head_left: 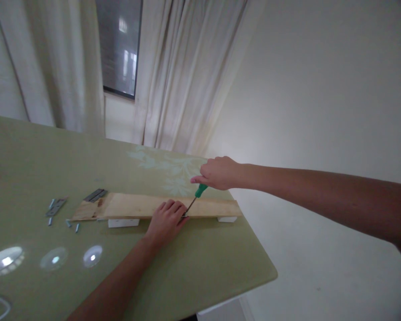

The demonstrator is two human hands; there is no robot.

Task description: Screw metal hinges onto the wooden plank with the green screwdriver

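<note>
My right hand (218, 173) is closed around the green handle of a screwdriver (200, 191), which slants down to the left. Its tip meets the near edge of a long wooden board (127, 204), at a small dark metal piece that my fingers partly hide. My left hand (167, 220) grips the board just left of the tip, fingers curled over the top and thumb by the front edge. One metal hinge (95, 195) lies at the board's left end. Another hinge (56, 207) lies on the table with several screws (77, 228) around it.
White blocks (123, 223) lie under the board, one near its right end (227, 219). The green table (200, 267) has a rounded corner at the right, near the white wall (321, 111). Curtains (187, 67) and a window (120, 44) stand behind.
</note>
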